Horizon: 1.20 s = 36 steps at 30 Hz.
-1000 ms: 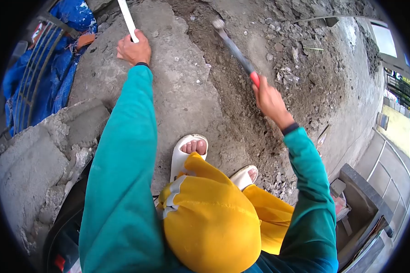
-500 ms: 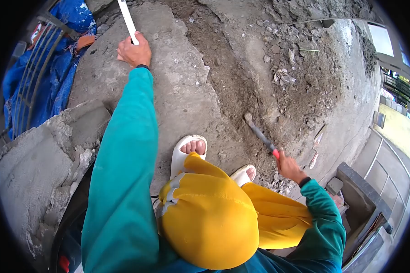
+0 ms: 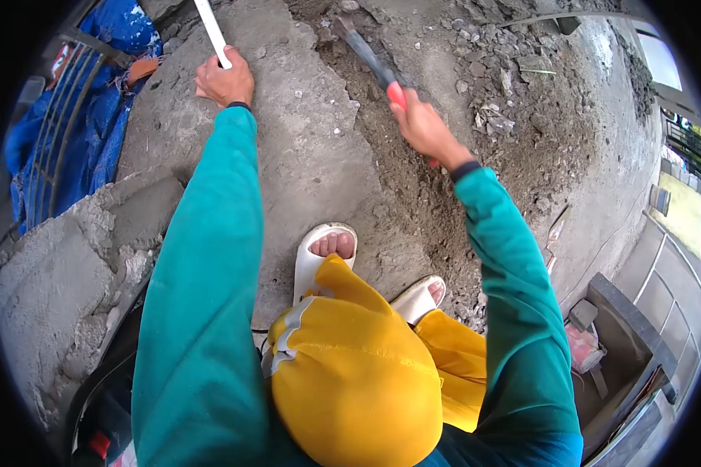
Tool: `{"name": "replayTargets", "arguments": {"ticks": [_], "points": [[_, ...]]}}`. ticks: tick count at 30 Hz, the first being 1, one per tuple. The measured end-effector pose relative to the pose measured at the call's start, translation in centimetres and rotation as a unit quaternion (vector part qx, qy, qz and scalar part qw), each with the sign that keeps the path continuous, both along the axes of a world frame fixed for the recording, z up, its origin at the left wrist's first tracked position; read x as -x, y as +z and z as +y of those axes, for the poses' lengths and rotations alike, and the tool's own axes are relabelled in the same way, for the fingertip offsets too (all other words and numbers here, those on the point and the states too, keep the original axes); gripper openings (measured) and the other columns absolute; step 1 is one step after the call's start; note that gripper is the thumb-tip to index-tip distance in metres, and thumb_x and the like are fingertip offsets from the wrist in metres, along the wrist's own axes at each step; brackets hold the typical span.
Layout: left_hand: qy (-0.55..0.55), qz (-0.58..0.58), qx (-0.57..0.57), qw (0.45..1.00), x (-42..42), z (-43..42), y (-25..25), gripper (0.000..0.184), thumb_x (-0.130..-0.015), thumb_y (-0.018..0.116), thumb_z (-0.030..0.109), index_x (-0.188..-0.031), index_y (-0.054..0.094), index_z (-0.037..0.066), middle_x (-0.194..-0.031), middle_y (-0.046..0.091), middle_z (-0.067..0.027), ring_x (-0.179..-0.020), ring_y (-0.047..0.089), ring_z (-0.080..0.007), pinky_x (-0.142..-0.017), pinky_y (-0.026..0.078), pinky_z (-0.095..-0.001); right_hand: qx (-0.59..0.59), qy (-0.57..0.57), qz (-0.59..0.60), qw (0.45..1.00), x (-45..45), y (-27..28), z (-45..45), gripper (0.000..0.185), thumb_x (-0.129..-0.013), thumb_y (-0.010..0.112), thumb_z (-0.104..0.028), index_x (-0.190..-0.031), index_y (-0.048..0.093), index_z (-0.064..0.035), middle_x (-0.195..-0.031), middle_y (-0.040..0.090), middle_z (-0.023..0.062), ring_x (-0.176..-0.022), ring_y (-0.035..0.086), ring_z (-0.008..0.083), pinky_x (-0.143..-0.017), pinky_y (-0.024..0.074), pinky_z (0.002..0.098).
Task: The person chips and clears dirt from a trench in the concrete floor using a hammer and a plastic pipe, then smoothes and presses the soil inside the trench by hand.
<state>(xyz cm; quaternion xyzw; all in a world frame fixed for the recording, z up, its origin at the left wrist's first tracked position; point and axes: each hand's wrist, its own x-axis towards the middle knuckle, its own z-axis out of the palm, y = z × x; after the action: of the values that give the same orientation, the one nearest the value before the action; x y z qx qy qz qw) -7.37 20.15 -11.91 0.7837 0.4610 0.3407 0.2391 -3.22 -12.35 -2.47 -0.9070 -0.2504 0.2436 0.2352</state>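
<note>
The right hand (image 3: 428,132) is clamping its grip round a red-handled tool (image 3: 370,59), whose long axis is slanting toward the far left over loose soil (image 3: 417,187), seemingly being worked; any further stroke is probably calling for steady control. The left hand (image 3: 227,80) is clasping a white bar (image 3: 211,29), far left.

White rod (image 3: 213,35), red-and-grey hammer (image 3: 372,61), teal sleeves (image 3: 206,288), yellow trousers (image 3: 358,381), white sandals (image 3: 307,268), blue tarp (image 3: 101,148)

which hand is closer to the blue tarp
Left. The left hand, gripping the white bar, is right of the blue tarp; the right hand, holding the red-handled tool, is farther right, over the dirt.
</note>
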Motion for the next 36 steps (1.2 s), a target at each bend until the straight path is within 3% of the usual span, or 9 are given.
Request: {"name": "replayTargets", "arguments": {"ticks": [2,8,13,15,19,23,28,32,36], "points": [[0.003,-0.013,-0.020,1.000,-0.1,0.0,-0.5,0.037,-0.080,0.057,0.037,-0.087,0.067,0.003,-0.097,0.058,-0.0137,-0.099,0.048,-0.0317,-0.092,0.029,-0.0439,-0.011,0.039,-0.024,0.999,-0.3,-3.5,0.9,0.027,-0.091,0.046,-0.021,-0.102,0.039,0.0026,-0.070,0.058,0.0297,-0.068,0.056,0.0479,-0.061,0.0439,0.0541],[-0.002,-0.016,-0.017,1.000,-0.1,0.1,-0.5,0.037,-0.080,0.057,0.037,-0.087,0.067,0.002,-0.097,0.059,-0.0135,-0.099,0.048,-0.0320,-0.092,0.029,-0.0443,0.035,0.015,0.048,0.998,9.8,-1.0,-10.8,0.027,-0.088,0.049,-0.015,-0.102,0.036,0.0037,-0.063,0.055,0.0287,-0.058,0.055,0.0471,-0.053,0.0441,0.0534],[0.001,-0.004,-0.005,1.000,0.0,0.0,-0.2,0.038,-0.080,0.057,0.038,-0.087,0.067,0.002,-0.098,0.059,-0.0129,-0.099,0.048,-0.0318,-0.093,0.029,-0.0440,0.208,0.109,0.083,0.968,14.5,5.7,-22.3,0.030,-0.087,0.051,-0.015,-0.105,0.038,0.0046,-0.062,0.055,0.0271,-0.056,0.055,0.0440,-0.051,0.0437,0.0507],[0.002,-0.006,0.001,1.000,0.0,0.0,0.1,0.038,-0.080,0.057,0.038,-0.087,0.067,0.002,-0.097,0.059,-0.0130,-0.099,0.048,-0.0319,-0.093,0.029,-0.0439,0.198,0.142,0.064,0.968,16.7,8.3,-26.5,0.031,-0.087,0.051,-0.016,-0.108,0.039,0.0031,-0.062,0.055,0.0261,-0.056,0.055,0.0445,-0.051,0.0430,0.0523],[0.001,-0.009,-0.004,1.000,-0.1,0.3,-0.3,0.042,-0.081,0.056,0.041,-0.091,0.067,0.002,-0.098,0.059,-0.0148,-0.100,0.048,-0.0329,-0.094,0.028,-0.0448,0.272,0.095,0.149,0.946,17.0,12.4,-28.7,0.028,-0.087,0.050,-0.017,-0.107,0.040,0.0008,-0.061,0.055,0.0262,-0.057,0.054,0.0460,-0.053,0.0415,0.0544],[0.003,-0.007,-0.006,1.000,0.1,-0.3,0.3,0.039,-0.079,0.058,0.039,-0.088,0.067,0.002,-0.096,0.059,-0.0132,-0.099,0.048,-0.0309,-0.094,0.029,-0.0448,0.206,0.018,0.087,0.974,14.0,13.7,-21.9,0.029,-0.090,0.049,-0.019,-0.110,0.039,0.0005,-0.063,0.056,0.0267,-0.060,0.055,0.0469,-0.055,0.0426,0.0544],[0.008,-0.004,-0.009,1.000,-0.2,-0.1,0.1,0.039,-0.080,0.057,0.038,-0.087,0.067,0.002,-0.097,0.059,-0.0143,-0.099,0.048,-0.0312,-0.094,0.029,-0.0450,0.019,0.003,-0.004,1.000,4.1,6.0,-8.0,0.030,-0.092,0.047,-0.025,-0.110,0.041,-0.0017,-0.071,0.057,0.0287,-0.068,0.056,0.0464,-0.060,0.0423,0.0534],[-0.010,-0.005,-0.010,1.000,0.2,0.0,-0.1,0.042,-0.083,0.055,0.042,-0.093,0.067,0.003,-0.101,0.057,-0.0164,-0.101,0.047,-0.0335,-0.093,0.028,-0.0449,-0.003,0.028,-0.010,1.000,-1.3,0.4,1.0,0.031,-0.092,0.045,-0.025,-0.105,0.041,0.0022,-0.073,0.058,0.0310,-0.073,0.056,0.0482,-0.065,0.0430,0.0539],[-0.014,-0.006,-0.004,1.000,0.3,0.0,-0.2,0.042,-0.083,0.055,0.041,-0.093,0.066,0.002,-0.101,0.057,-0.0162,-0.101,0.047,-0.0332,-0.093,0.029,-0.0441,-0.001,0.028,0.024,0.999,0.7,-3.9,-0.1,0.030,-0.090,0.047,-0.021,-0.099,0.038,0.0059,-0.072,0.057,0.0319,-0.070,0.057,0.0489,-0.064,0.0456,0.0536]]}}
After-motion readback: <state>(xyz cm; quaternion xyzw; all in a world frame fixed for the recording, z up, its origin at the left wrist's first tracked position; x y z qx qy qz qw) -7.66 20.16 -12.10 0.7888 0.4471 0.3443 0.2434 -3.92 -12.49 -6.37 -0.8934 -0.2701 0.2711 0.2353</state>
